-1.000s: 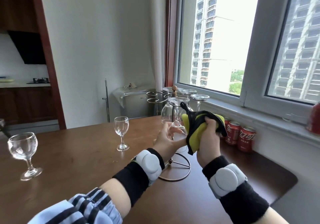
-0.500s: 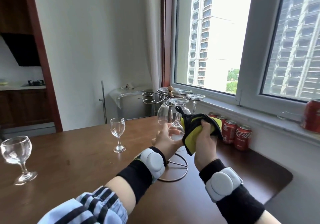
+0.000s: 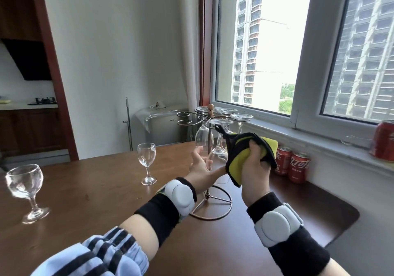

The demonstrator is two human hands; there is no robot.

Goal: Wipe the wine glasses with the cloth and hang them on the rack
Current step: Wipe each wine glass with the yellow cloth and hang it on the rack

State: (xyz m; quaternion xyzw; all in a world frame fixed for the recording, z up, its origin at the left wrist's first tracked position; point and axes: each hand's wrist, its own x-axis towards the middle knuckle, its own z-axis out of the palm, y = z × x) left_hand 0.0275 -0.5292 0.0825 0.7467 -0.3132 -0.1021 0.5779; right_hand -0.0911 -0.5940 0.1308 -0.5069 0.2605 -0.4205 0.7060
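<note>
Near the middle of the brown wooden table [image 3: 89,192], raised in front of the thin metal wire rack [image 3: 210,160] with its round ring base and wooden knob on top. Left hand [image 3: 200,164] palm up with fingers loosely spread, touching the bowl of an inverted clear wine glass [image 3: 218,153]; whether gripping it or only cradling it, impossible to tell. Right hand [image 3: 254,164] curled tightly round a bunched yellow cloth with black edging [image 3: 236,160], pressed just beside that same glass. Hanging upside down from the rack arms, several more clear glasses [image 3: 204,136], feet up. Standing upright farther left, a small clear stemmed glass [image 3: 146,161]; at the near left edge, a rounder clear goblet [image 3: 25,188], blurred. Against the wall at right, below the window sill, two red drink cans [image 3: 292,166]; up on the sill at far right, another red can [image 3: 383,140]. Black wristbands with white pods on both forearms.
</note>
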